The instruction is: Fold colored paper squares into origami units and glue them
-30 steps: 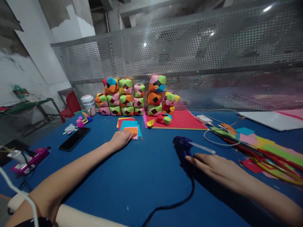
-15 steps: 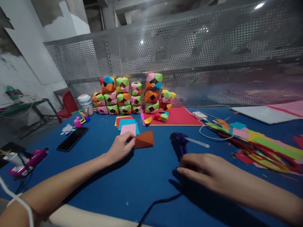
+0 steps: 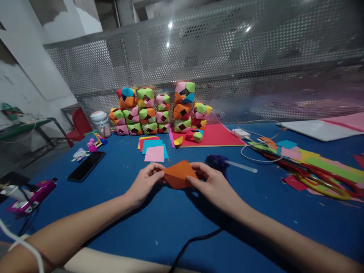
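An orange square of paper (image 3: 179,175), creased along a diagonal, is held up over the blue table between both hands. My left hand (image 3: 148,181) pinches its left corner between thumb and fingers. On the other side my right hand (image 3: 212,185) grips the right edge, thumb in front and fingers behind. Just beyond the right hand lies a dark blue glue gun (image 3: 217,162) with a clear glue stick (image 3: 241,167) poking out of its back. Behind the left hand, a fanned stack of coloured paper squares has a pink square (image 3: 154,154) on top.
Stacked folded-paper balls (image 3: 147,113) stand at the back beside a red sheet (image 3: 218,135). Scissors (image 3: 327,185) lie among paper scraps on the right. A phone (image 3: 87,166) and a purple power strip (image 3: 32,195) are at left. A black cord (image 3: 193,240) crosses the front.
My right hand has left the glue gun, moved left and taken hold of the orange paper. The paper has turned and now shows its face. My left hand keeps its pinch.
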The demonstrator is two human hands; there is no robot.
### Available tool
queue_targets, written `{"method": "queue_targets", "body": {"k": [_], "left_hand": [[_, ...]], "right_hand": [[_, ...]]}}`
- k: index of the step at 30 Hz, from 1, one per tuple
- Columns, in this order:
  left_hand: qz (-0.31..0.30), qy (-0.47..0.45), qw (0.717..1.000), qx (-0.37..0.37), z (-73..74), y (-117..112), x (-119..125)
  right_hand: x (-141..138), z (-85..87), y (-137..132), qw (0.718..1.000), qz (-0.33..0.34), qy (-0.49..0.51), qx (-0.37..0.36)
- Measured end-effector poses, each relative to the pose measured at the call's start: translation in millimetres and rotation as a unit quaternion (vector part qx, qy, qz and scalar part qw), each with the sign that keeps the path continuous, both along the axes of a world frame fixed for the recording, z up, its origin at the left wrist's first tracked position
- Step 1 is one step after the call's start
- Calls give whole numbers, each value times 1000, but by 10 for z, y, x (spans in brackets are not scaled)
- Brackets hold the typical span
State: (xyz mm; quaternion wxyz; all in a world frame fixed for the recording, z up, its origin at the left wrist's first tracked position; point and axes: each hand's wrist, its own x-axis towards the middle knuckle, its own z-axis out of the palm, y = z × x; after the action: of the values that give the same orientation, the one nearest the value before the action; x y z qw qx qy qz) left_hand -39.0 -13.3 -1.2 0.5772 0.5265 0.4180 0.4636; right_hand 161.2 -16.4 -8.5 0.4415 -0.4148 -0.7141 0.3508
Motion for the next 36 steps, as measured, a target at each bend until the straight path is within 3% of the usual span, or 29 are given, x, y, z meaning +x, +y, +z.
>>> {"method": "queue_targets", "body": {"k": [3,5,7,9,11,14,17,20,23,27,30,36], "left_hand": [[8,-70,996,-52,-45,-17,16],[-12,-103,990,-98,-63,-31,30],[-23,-95,987,-125,-78,-46,40],[-17,-58,990,-127,-92,-58,47],[-2,-18,994,-107,-104,-68,56],[20,18,997,-70,-121,-84,81],[22,41,999,-27,-145,-95,99],[15,105,994,35,-175,-91,82],[8,229,963,143,-185,-63,34],[-22,394,880,265,-175,3,-29],[-57,448,837,310,-175,44,-48],[-59,442,826,346,-205,63,-57]], "right_hand": [[5,-93,-26,980,-39,-64,183],[23,-155,-49,943,-3,-130,307],[35,-190,-84,910,50,-202,358],[40,-194,-127,905,87,-241,340],[44,-183,-159,921,100,-226,303],[55,-181,-152,956,18,-155,247],[62,-220,-91,980,-72,-125,140],[62,-270,-44,989,-57,-131,47],[66,-305,-42,981,-42,-161,96],[73,-330,-58,952,-4,-217,216],[67,-331,-62,935,26,-267,231],[43,-297,-66,921,40,-312,231]]}}
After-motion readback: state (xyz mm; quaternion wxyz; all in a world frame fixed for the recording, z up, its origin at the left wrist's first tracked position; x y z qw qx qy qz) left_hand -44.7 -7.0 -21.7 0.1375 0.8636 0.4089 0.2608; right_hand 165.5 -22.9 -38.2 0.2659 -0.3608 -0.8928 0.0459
